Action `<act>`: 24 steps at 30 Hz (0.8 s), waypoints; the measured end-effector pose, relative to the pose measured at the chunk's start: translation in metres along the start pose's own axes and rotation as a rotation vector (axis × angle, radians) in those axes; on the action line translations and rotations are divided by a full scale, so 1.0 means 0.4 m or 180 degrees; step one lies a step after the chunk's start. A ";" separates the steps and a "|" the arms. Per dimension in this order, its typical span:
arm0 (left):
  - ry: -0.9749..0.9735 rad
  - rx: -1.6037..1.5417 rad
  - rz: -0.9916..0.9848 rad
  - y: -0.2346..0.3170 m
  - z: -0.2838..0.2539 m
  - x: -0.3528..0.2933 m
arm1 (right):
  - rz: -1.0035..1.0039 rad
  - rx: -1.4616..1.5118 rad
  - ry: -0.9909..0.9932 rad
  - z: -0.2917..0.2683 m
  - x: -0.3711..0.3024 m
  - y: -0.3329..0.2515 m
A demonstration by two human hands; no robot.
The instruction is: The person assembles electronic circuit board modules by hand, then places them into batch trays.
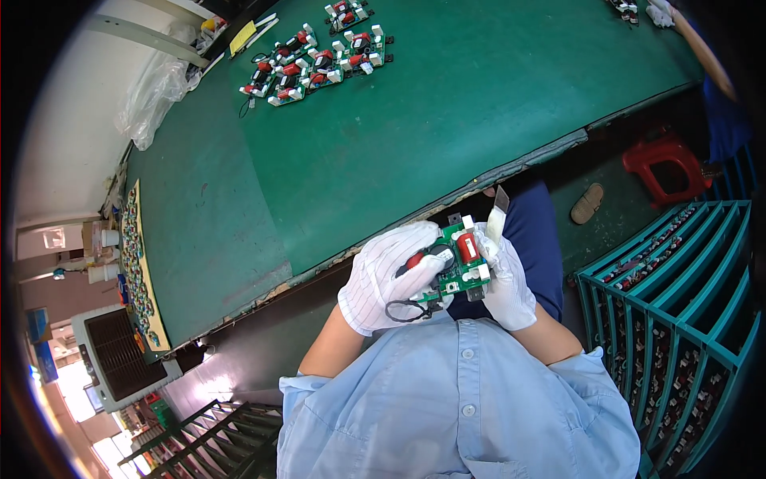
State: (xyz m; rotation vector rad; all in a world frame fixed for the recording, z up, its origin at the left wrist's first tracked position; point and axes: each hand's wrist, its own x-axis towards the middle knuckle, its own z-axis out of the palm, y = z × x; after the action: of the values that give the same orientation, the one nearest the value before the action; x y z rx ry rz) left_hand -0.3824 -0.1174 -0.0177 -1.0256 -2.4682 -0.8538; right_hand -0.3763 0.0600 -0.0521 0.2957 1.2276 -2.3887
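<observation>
A green circuit board with red and black components, white connectors and a black wire loop is held in front of my shirt, just off the table's near edge. My left hand, in a white striped glove, is closed around its left side with the thumb across the components. My right hand, also gloved, grips the board's right edge. Between its fingers stands a short flat blade with a white handle, its grey tip pointing up. The right fingertips are partly hidden behind the board.
Several similar boards lie grouped on the green table. A yellow-edged strip of small parts runs along its left end. To my right are a teal rack of boards and a red stool. Another person's gloved hand is at far right.
</observation>
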 end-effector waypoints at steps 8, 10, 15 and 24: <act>0.1865 -0.4332 -0.3797 0.076 0.053 -0.058 | -0.0445 -0.1001 0.0117 -0.028 0.031 0.021; 0.1732 -0.4640 -0.4272 0.085 0.076 -0.055 | -0.0576 -0.1029 -0.0072 -0.018 0.029 0.013; 0.1468 -0.5445 -0.4477 0.104 0.055 -0.006 | -0.0515 -0.1150 -0.0369 -0.024 0.016 0.020; 0.1497 -0.5093 -0.4640 0.111 0.062 -0.024 | 0.0229 -0.0319 0.0040 -0.013 -0.007 0.015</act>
State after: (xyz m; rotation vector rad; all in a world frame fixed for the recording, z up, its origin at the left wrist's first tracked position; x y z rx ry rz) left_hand -0.3454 -0.0815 -0.0237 1.0554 -1.3228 -3.0449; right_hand -0.3712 0.0621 -0.0586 0.3186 1.3151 -2.2593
